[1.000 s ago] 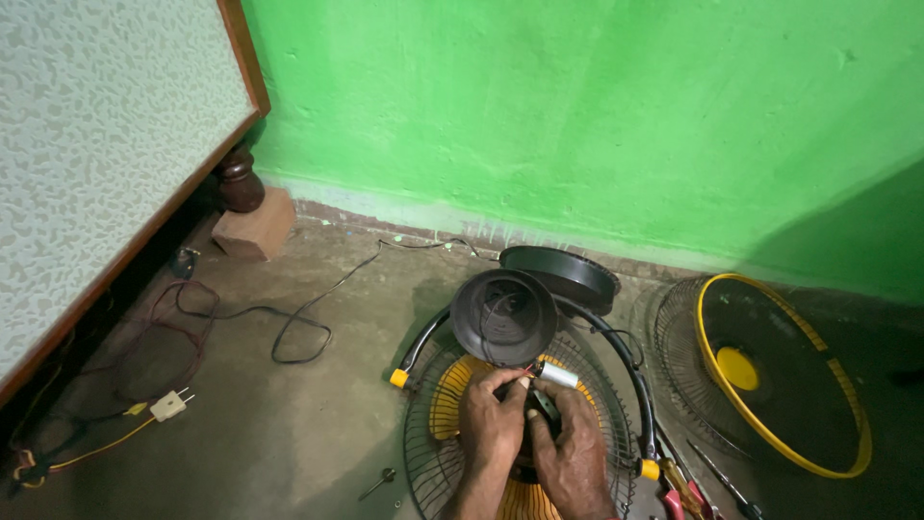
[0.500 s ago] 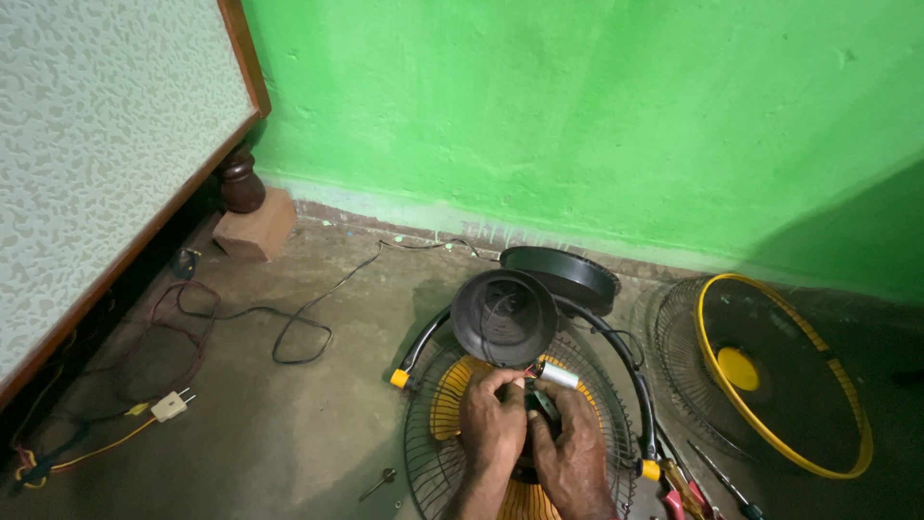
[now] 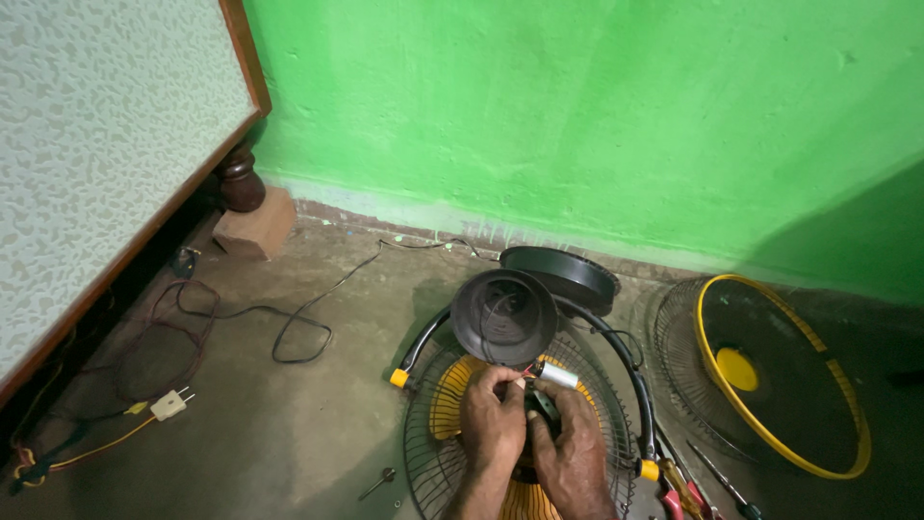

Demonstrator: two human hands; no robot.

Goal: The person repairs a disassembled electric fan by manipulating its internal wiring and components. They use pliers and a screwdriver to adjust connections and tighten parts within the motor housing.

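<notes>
Next to nothing has shifted over the last second: both hands sit in the same spot over the fan motor, and the cylinder, cover and grilles lie as before, so the work is in a slow, fine stage of finger work rather than a move from place to place.

The left hand (image 3: 493,422) is curled, its fingertips pressed together in a pinch on thin red and light wires just beside a small silver capacitor (image 3: 558,375). The right hand (image 3: 570,453) lies touching it, fingers bent down around the dark motor body (image 3: 544,404); what its fingertips grip is hidden.

Under both hands lies a round wire fan guard (image 3: 428,453) with yellow blades (image 3: 445,404) showing through, framed by a black curved stand tube (image 3: 630,376) with yellow end caps. Just beyond the hands stands a black domed motor cover (image 3: 503,316), and behind it a black round base (image 3: 563,274) near the green wall.

To the right, well apart, leans a second guard with a yellow rim (image 3: 770,376). Screwdrivers (image 3: 717,477) lie at the lower right of the concrete floor (image 3: 289,433); a white plug (image 3: 169,404) and loose cable (image 3: 289,332) lie to the left.
</notes>
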